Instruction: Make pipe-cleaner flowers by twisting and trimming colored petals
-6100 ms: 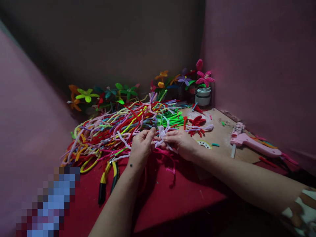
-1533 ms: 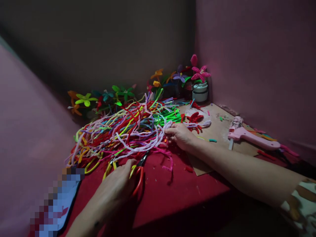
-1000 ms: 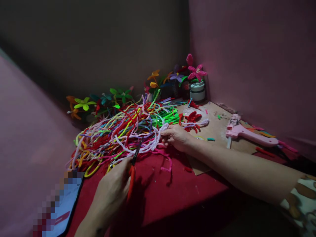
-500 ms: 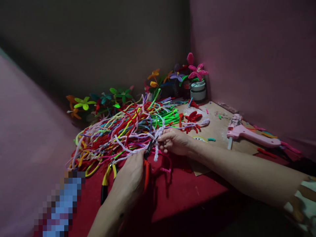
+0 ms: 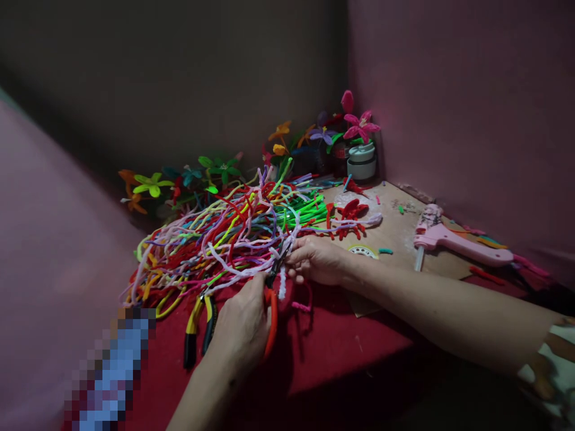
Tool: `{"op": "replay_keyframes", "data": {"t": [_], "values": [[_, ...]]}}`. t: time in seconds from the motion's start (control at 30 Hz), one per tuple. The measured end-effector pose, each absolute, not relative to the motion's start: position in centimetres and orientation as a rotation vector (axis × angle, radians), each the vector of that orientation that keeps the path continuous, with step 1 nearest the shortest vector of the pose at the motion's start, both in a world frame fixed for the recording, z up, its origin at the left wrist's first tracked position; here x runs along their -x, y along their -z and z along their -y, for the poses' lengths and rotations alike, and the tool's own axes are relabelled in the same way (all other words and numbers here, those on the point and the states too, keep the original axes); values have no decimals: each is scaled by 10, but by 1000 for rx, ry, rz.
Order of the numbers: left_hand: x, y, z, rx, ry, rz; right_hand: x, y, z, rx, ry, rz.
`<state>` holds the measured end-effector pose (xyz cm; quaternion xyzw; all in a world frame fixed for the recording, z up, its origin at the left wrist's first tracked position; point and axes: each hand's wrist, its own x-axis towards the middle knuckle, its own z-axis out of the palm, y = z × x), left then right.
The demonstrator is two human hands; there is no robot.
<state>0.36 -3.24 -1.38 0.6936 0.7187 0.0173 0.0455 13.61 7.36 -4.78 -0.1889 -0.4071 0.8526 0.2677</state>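
Observation:
My left hand [image 5: 246,317] is closed around the orange handles of a pair of scissors [image 5: 272,326]. Their dark blades point up and away, at the white fuzzy pipe cleaner [image 5: 282,284] that hangs by my right hand. My right hand [image 5: 317,260] pinches this pale pipe cleaner with thumb and fingers, close to the scissor tips. Whether the blades touch it I cannot tell. Behind both hands lies a large heap of many-coloured pipe cleaners [image 5: 193,245], with a bright green bundle [image 5: 305,212] at its right.
Yellow-and-black pliers [image 5: 192,329] lie left of my left hand. A pink glue gun [image 5: 467,242] rests on a board [image 5: 399,239] at right, near red pipe-cleaner pieces [image 5: 353,212] and a roll of tape [image 5: 363,251]. Pipe-cleaner flowers [image 5: 153,184] and a grey-white container [image 5: 362,164] stand along the back.
My left hand has shifted slightly right and the scissors have turned, so more of the orange handle shows. My right hand still pinches the white pipe cleaner in nearly the same place.

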Motion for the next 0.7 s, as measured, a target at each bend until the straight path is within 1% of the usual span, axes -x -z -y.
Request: {"op": "replay_keyframes", "data": {"t": [0.13, 0.23, 0.57, 0.7], "values": [[-8, 11, 34, -2051, 235, -2308, -135, 49, -71, 493, -2310, 1136], [-9, 10, 36, -2051, 387, -2300, -134, 50, -69, 489, -2334, 1130], [8, 22, 38, -2103, 525, -2225, -129, 55, -65, 748, -2312, 1147], [22, 21, 40, -2083, 630, -2242, -131, 54, -68, 744, -2236, 1190]]}}
